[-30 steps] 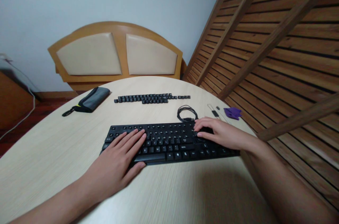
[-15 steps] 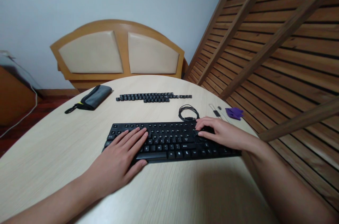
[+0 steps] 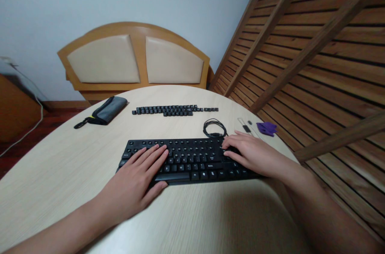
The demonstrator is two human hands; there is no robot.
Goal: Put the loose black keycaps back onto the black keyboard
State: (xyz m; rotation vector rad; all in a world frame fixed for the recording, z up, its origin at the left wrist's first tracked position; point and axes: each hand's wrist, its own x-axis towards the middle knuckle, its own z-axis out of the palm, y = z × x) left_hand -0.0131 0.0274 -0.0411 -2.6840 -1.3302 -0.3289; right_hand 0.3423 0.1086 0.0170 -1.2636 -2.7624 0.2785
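Observation:
A black keyboard (image 3: 192, 166) lies across the pale table before me, some of its keycaps in place. Flat over its left side rests my left hand (image 3: 140, 176), fingers stretched and thumb along the front edge. My right hand (image 3: 249, 152) is at the keyboard's right part, its thumb and fingertips bent close together over the keys beside the main block. Whatever is between those fingertips is too small and dark to make out. Loose black keycaps (image 3: 177, 109) stand in rows farther back. The coiled black cable (image 3: 214, 129) lies just behind the keyboard.
At the back left is a grey folded cloth pouch (image 3: 110, 109) with a black loop. A purple cloth (image 3: 266, 128) and a small wire tool with a black handle (image 3: 246, 128) lie at the right. A slatted wooden panel (image 3: 315, 57) borders the table's right edge.
My right hand has shifted slightly, its thumb and fingertips moving a little left and closer together over the keys. My left hand stays put on the keyboard.

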